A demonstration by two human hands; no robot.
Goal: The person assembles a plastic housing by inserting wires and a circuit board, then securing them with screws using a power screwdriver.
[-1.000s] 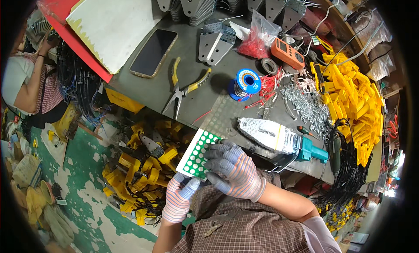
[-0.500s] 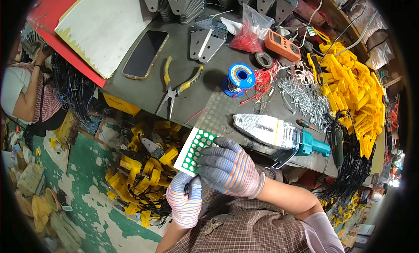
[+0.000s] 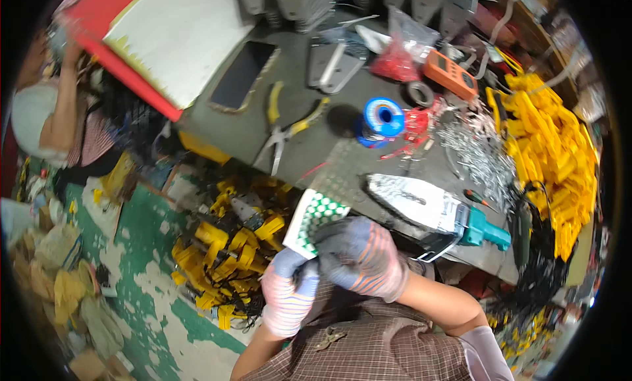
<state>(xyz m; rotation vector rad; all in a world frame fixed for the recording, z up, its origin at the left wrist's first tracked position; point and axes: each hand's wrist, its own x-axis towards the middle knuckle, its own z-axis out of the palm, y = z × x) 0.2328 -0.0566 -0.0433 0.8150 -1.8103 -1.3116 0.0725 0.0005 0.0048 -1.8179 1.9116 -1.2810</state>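
A small green sheet with rows of white round dots and a white border (image 3: 318,213) stands tilted in front of me, at the near edge of the workbench. My left hand (image 3: 289,294), in a striped knit glove, pinches its lower corner between thumb and fingers. My right hand (image 3: 361,257), gloved alike, is closed with bent fingers against the sheet's lower right side, close to the left thumb. Its fingertips are hidden and blurred, so what they pinch cannot be made out. Part of the sheet lies behind the right fingers.
On the workbench (image 3: 263,144) lie yellow-handled pliers (image 3: 280,136), a phone (image 3: 243,76), a blue wire spool (image 3: 383,121), an orange meter (image 3: 451,74) and a teal-handled tool with a white-wrapped head (image 3: 421,203). Yellow parts (image 3: 553,157) pile up at right, others (image 3: 220,249) below. Another person (image 3: 59,118) sits at left.
The view has shifted, so the bench appears farther right. My right fingers have drawn down off the middle of the sheet and curled in beside the left thumb; the left hand keeps its pinch.
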